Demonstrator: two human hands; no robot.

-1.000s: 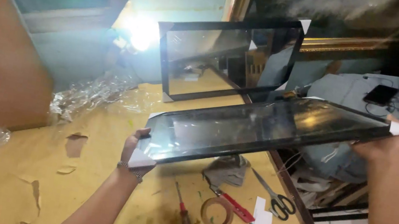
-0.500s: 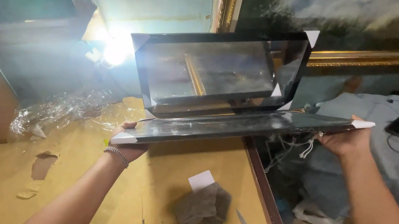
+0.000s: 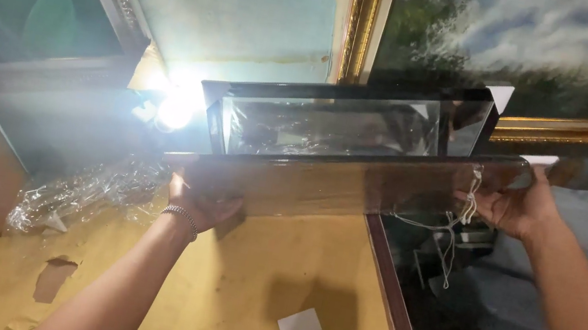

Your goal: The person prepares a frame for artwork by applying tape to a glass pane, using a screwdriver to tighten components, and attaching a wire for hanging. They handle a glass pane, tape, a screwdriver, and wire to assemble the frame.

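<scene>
Brown wood shows on the back of a framed panel [image 3: 354,187] held level across the middle of the frame, one end in each hand so it stays balanced. At lower left the left hand [image 3: 198,203] curls under its end; at right the right hand [image 3: 513,208] clasps the other, where a white hanging cord [image 3: 460,217] dangles. Behind it, a second black frame [image 3: 349,122] leans against the wall above the yellow tabletop [image 3: 269,264].
</scene>
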